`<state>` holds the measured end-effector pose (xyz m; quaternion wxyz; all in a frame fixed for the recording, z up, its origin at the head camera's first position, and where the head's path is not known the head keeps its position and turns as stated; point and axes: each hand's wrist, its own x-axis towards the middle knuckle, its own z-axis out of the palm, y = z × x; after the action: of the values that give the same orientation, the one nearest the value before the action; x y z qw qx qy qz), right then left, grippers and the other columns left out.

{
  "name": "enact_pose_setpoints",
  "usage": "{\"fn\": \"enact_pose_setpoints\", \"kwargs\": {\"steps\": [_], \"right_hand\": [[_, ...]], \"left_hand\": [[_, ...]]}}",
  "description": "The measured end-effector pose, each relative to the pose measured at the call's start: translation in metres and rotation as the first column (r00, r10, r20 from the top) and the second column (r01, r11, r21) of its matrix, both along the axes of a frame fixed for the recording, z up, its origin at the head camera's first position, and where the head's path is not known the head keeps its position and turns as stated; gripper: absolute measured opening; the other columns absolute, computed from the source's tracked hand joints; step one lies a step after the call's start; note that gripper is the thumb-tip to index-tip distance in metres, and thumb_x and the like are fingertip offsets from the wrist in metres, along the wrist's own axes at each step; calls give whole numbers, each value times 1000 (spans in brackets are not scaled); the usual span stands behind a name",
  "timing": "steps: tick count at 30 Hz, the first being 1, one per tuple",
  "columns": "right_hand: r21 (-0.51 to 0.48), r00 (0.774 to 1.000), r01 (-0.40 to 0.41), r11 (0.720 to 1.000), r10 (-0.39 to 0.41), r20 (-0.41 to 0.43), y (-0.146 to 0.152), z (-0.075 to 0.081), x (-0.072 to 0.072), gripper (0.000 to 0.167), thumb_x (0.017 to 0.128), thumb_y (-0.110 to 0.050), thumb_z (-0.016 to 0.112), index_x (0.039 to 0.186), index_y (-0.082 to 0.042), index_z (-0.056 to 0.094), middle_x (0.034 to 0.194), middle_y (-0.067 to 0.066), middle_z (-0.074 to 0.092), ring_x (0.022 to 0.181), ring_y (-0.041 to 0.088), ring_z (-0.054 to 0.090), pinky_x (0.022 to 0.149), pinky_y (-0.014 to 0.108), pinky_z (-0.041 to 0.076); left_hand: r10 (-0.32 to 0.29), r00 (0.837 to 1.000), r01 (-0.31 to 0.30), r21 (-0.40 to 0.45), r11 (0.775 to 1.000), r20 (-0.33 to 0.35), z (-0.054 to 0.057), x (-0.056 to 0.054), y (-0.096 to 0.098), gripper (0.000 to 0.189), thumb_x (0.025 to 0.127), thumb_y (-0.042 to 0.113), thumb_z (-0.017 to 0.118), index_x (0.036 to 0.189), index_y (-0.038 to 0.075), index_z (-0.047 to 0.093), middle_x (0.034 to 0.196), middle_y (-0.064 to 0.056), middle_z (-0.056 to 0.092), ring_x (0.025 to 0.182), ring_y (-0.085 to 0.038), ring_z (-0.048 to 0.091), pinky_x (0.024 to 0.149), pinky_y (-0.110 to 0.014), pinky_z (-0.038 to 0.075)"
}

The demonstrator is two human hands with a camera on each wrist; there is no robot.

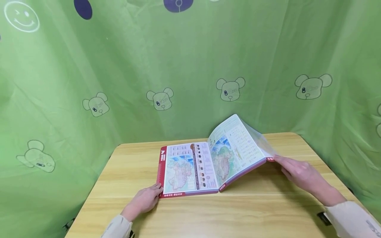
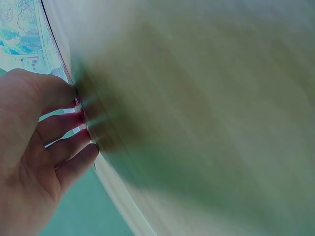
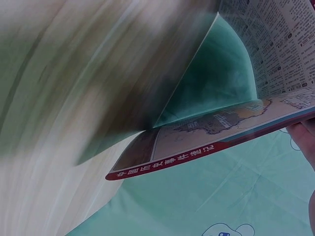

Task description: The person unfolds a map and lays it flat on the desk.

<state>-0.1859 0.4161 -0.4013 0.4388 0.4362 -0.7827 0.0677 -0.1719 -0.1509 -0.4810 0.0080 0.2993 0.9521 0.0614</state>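
Observation:
An open map booklet (image 1: pixel 190 168) with red edges lies on the wooden table (image 1: pixel 208 215). Its left half is flat, showing a coloured map with small printed blocks. The right half rises at a slant, one page (image 1: pixel 235 152) arching highest. My left hand (image 1: pixel 144 198) rests at the lower left corner; in the left wrist view its fingertips (image 2: pixel 91 150) touch the edge. At the far right, my right hand (image 1: pixel 303 172) pinches the booklet's raised outer edge and holds it above the table. The right wrist view shows the red-bordered underside (image 3: pixel 197 142); only part of that hand appears there.
A green curtain (image 1: pixel 190 66) printed with bear heads hangs behind the table and along both sides. The table's back edge runs just behind the booklet. A dark strap (image 1: pixel 323 218) sits by the right sleeve.

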Motion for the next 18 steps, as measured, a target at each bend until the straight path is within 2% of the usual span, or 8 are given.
{"fn": "enact_pose_setpoints", "kwargs": {"steps": [3, 8, 18], "right_hand": [[33, 1000, -13, 999, 13, -7, 1, 3, -3, 42, 103, -25, 35, 106, 5, 65, 94, 18, 69, 70, 32, 68, 51, 37, 54], [37, 1000, -20, 999, 21, -17, 8, 1, -2, 44, 103, -25, 34, 104, 5, 66, 96, 19, 69, 72, 34, 68, 53, 38, 54], [54, 1000, 0, 999, 0, -2, 25, -7, 4, 46, 104, -27, 33, 102, 3, 68, 95, 17, 70, 74, 34, 67, 50, 39, 53]], "left_hand": [[15, 1000, -14, 35, 999, -5, -13, 0, 0, 36, 91, 12, 57, 126, 2, 59, 134, -17, 51, 123, -32, 49, 95, -47, 46], [25, 1000, -25, 37, 999, -11, -11, -1, 1, 36, 91, 11, 58, 126, 1, 59, 134, -18, 51, 123, -32, 49, 95, -47, 46], [42, 999, -43, 47, 998, 27, -8, 3, 4, 37, 92, 11, 56, 127, 1, 58, 136, -19, 49, 124, -33, 48, 96, -49, 44]]}}
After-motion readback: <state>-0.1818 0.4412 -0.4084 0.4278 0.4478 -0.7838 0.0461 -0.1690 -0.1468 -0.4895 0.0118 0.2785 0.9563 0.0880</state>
